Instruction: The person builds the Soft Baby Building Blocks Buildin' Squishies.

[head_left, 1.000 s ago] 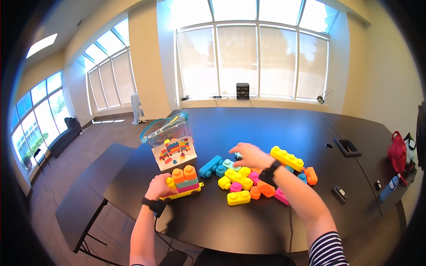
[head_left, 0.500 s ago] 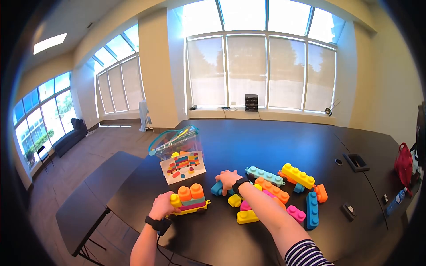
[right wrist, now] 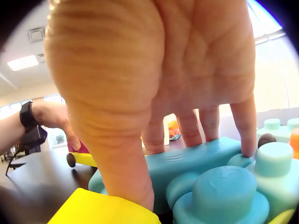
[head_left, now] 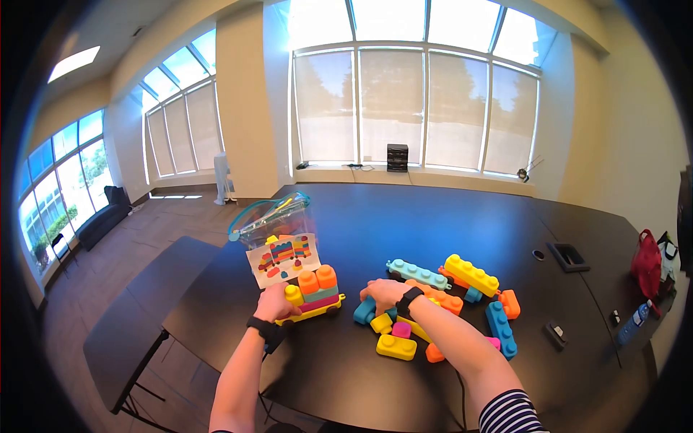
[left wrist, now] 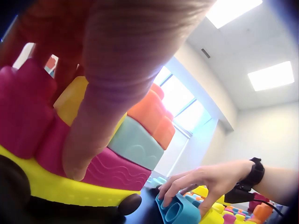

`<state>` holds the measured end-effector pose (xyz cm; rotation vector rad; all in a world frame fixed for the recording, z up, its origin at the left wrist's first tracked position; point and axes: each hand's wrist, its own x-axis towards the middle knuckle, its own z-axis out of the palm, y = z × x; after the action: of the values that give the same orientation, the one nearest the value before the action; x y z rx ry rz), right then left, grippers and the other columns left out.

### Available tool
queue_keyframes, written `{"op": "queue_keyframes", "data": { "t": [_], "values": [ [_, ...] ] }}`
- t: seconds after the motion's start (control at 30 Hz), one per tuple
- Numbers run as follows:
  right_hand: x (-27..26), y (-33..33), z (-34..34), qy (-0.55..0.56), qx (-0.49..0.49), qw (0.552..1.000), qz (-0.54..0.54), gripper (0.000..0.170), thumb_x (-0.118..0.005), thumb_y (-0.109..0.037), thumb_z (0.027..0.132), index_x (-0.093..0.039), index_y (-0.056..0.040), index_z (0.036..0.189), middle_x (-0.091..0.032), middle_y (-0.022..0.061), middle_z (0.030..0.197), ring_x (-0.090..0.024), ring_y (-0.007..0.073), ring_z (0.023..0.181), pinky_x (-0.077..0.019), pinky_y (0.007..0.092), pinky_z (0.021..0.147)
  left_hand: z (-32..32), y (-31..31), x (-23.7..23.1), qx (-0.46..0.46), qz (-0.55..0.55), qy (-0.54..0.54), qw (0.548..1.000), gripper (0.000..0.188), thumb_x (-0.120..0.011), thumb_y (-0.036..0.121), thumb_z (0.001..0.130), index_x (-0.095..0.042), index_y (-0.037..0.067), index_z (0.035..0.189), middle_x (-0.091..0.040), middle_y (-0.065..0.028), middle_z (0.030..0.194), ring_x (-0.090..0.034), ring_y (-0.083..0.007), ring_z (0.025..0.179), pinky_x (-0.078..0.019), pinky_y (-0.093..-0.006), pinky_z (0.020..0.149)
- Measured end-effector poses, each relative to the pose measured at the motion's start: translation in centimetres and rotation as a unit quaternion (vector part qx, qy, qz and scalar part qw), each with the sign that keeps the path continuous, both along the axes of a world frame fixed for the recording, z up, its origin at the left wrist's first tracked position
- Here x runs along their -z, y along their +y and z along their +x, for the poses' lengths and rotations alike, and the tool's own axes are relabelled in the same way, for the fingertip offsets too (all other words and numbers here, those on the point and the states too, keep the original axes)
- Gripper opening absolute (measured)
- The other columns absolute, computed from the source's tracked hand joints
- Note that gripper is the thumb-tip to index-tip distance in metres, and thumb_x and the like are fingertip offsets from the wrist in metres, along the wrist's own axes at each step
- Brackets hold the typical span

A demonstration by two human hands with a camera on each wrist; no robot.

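My left hand (head_left: 273,302) grips the left end of a block vehicle with a yellow wheeled base (head_left: 322,309), a magenta layer, a pale teal block and orange and yellow blocks on top. In the left wrist view its thumb presses the magenta block (left wrist: 117,169). My right hand (head_left: 386,294) holds a long blue block (head_left: 365,310) at the left edge of the loose pile. Seen from the right wrist, the thumb is on the near side of this blue block (right wrist: 196,161) and the fingers on its far side. A yellow block (right wrist: 103,210) lies by the thumb.
Loose blocks lie right of the hand, among them a pale teal wheeled base (head_left: 419,274), a yellow block (head_left: 471,274) and a blue block (head_left: 501,330). A clear bag (head_left: 278,224) with a picture card (head_left: 283,260) stands behind the vehicle. A bottle (head_left: 635,321) is far right.
My right hand has moved left and nearer from the back of the pile and has taken hold of the blue block. My left hand has stayed on the vehicle.
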<state>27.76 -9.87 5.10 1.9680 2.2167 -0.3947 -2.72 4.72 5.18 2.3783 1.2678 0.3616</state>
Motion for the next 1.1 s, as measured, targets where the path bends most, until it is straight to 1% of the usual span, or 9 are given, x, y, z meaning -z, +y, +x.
{"op": "queue_keyframes", "data": {
  "t": [0.2, 0.23, 0.33, 0.37, 0.47, 0.57, 0.77, 0.93, 1.1],
  "values": [
    [-0.1, -2.5, 0.9, 0.061, -0.016, 0.998, -0.02, 0.069, -0.087, -0.029, 0.083, -0.064, -0.0203, 0.147, -0.061, 0.0152, 0.137, -0.06, 0.0369, 0.129, -0.0522, 0.0452, 0.107, 5.6, 2.2, 1.1, 0.054, 0.004, -0.002, 0.999, 0.065, -0.1, 0.023, 0.056, -0.075, 0.007, 0.113, -0.078, -0.017, 0.111, -0.073, -0.037, 0.107, -0.0581, -0.0432, 0.094],
    [-1.0, -3.4, 0.9, 0.085, -0.011, 0.996, -0.005, 0.07, -0.085, -0.027, 0.085, -0.061, -0.0164, 0.151, -0.064, 0.018, 0.139, -0.061, 0.0374, 0.13, -0.0508, 0.0452, 0.109, 6.5, 2.3, 1.0, 0.049, 0.02, 0.002, 0.999, 0.066, -0.1, 0.023, 0.054, -0.075, 0.006, 0.113, -0.078, -0.0179, 0.109, -0.074, -0.037, 0.106, -0.0585, -0.043, 0.093],
    [-1.7, -4.0, 3.3, 0.203, 0.073, 0.974, 0.065, 0.065, -0.083, -0.026, 0.087, -0.063, -0.013, 0.148, -0.068, 0.0205, 0.137, -0.064, 0.0369, 0.127, -0.0511, 0.0456, 0.109, 8.5, 2.7, 1.0, 0.055, 0.014, -0.006, 0.998, 0.067, -0.101, 0.023, 0.053, -0.075, 0.005, 0.112, -0.078, -0.018, 0.108, -0.074, -0.037, 0.105, -0.059, -0.043, 0.092],
    [-1.2, -3.9, 4.8, 0.219, 0.062, 0.959, 0.17, 0.058, -0.081, -0.025, 0.088, -0.067, -0.0099, 0.142, -0.073, 0.0221, 0.129, -0.067, 0.0376, 0.122, -0.0534, 0.0454, 0.106, 9.3, 3.3, 1.6, 0.067, 0.015, -0.012, 0.998, 0.066, -0.1, 0.023, 0.053, -0.075, 0.005, 0.111, -0.078, -0.0182, 0.107, -0.074, -0.037, 0.104, -0.0593, -0.0433, 0.092],
    [-1.5, -4.2, 8.5, 0.109, 0.242, 0.94, 0.214, 0.052, -0.081, -0.025, 0.085, -0.072, -0.0067, 0.133, -0.075, 0.0217, 0.122, -0.07, 0.0384, 0.116, -0.056, 0.0456, 0.103, 11.1, 3.3, 1.9, 0.058, 0.008, -0.018, 0.998, 0.065, -0.101, 0.024, 0.053, -0.074, 0.005, 0.109, -0.078, -0.018, 0.107, -0.074, -0.0369, 0.105, -0.0594, -0.0436, 0.091],
    [0.1, -4.4, 11.6, 0.008, 0.277, 0.934, 0.224, 0.045, -0.082, -0.026, 0.082, -0.077, -0.0036, 0.12, -0.077, 0.0215, 0.113, -0.072, 0.0395, 0.109, -0.0583, 0.0463, 0.099, 12.5, 2.7, 1.6, 0.055, 0.026, 0.0, 0.998, 0.064, -0.101, 0.024, 0.054, -0.074, 0.006, 0.109, -0.078, -0.0173, 0.106, -0.074, -0.037, 0.104, -0.0595, -0.0444, 0.09],
    [0.3, -4.6, 12.6, -0.029, 0.286, 0.948, 0.134, 0.038, -0.083, -0.03, 0.08, -0.079, -0.0031, 0.107, -0.077, 0.0219, 0.111, -0.074, 0.0392, 0.107, -0.0607, 0.047, 0.094, 13.0, 1.5, 1.0, 0.054, 0.034, 0.009, 0.998, 0.071, -0.103, 0.028, 0.056, -0.072, 0.007, 0.116, -0.077, -0.0168, 0.111, -0.073, -0.0364, 0.108, -0.0582, -0.0446, 0.093],
    [1.9, -3.6, 13.3, -0.033, 0.299, 0.946, 0.119, 0.04, -0.084, -0.027, 0.083, -0.078, -0.0038, 0.115, -0.076, 0.0213, 0.12, -0.073, 0.0388, 0.113, -0.0602, 0.048, 0.098, 11.1, 2.5, 1.4, 0.079, -0.045, -0.041, 0.995, 0.093, -0.105, 0.032, 0.055, -0.064, 0.007, 0.135, -0.075, -0.0161, 0.123, -0.071, -0.0344, 0.116, -0.0559, -0.0439, 0.099],
    [1.9, -3.8, 13.4, -0.041, 0.297, 0.938, 0.171, 0.044, -0.085, -0.032, 0.081, -0.077, -0.006, 0.115, -0.077, 0.0206, 0.113, -0.074, 0.0392, 0.109, -0.0605, 0.0488, 0.094, 6.6, 0.2, 0.7, 0.035, 0.045, 0.045, 0.997, 0.118, -0.104, 0.04, 0.057, -0.047, 0.005, 0.155, -0.063, -0.0179, 0.144, -0.061, -0.0342, 0.133, -0.0523, -0.0437, 0.109]
  ]
}}
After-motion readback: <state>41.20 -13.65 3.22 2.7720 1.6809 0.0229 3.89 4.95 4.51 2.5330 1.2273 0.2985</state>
